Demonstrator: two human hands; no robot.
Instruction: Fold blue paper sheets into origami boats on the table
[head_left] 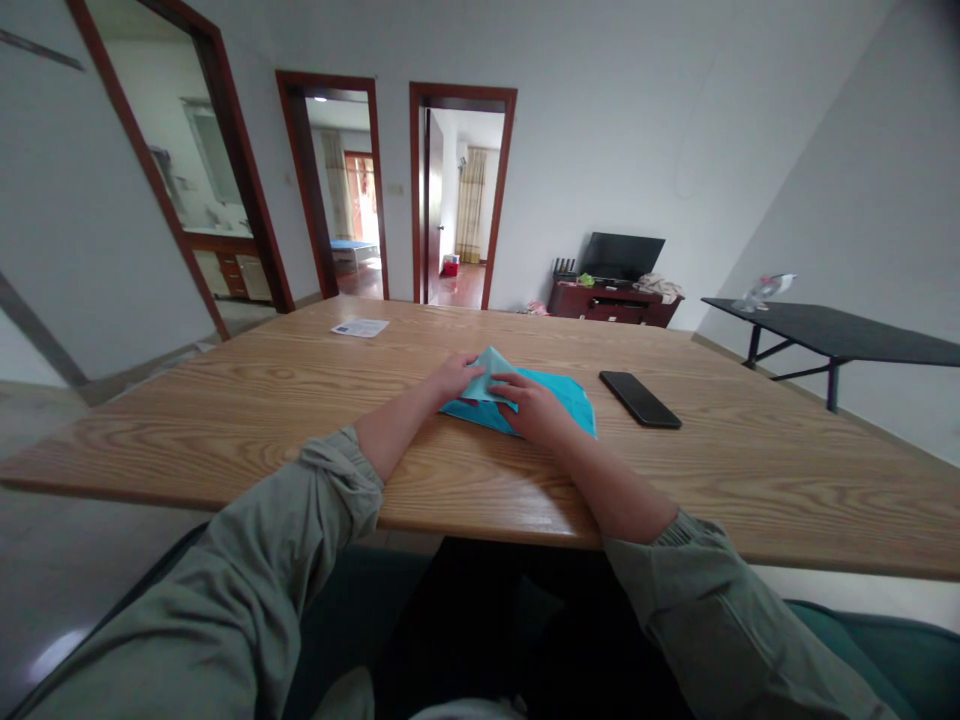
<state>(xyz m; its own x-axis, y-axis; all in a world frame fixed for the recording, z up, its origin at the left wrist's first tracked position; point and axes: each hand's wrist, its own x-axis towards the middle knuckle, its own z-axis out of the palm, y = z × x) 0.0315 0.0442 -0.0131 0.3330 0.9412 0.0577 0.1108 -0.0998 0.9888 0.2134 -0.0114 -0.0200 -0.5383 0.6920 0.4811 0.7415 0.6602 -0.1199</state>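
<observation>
A sheet of blue paper [568, 396] lies on the wooden table [300, 400] in front of me, with one corner folded up and over so its paler underside shows. My left hand [452, 378] pinches that raised flap at its left side. My right hand [531, 404] rests on the paper, fingers curled and pressing down near the fold. Both forearms reach out from rolled-up olive green sleeves.
A black phone [640, 398] lies on the table just right of the paper. A small printed card [360, 327] sits at the far left of the table. A dark side table [840, 333] stands at right; doorways and a TV cabinet [613, 300] lie beyond.
</observation>
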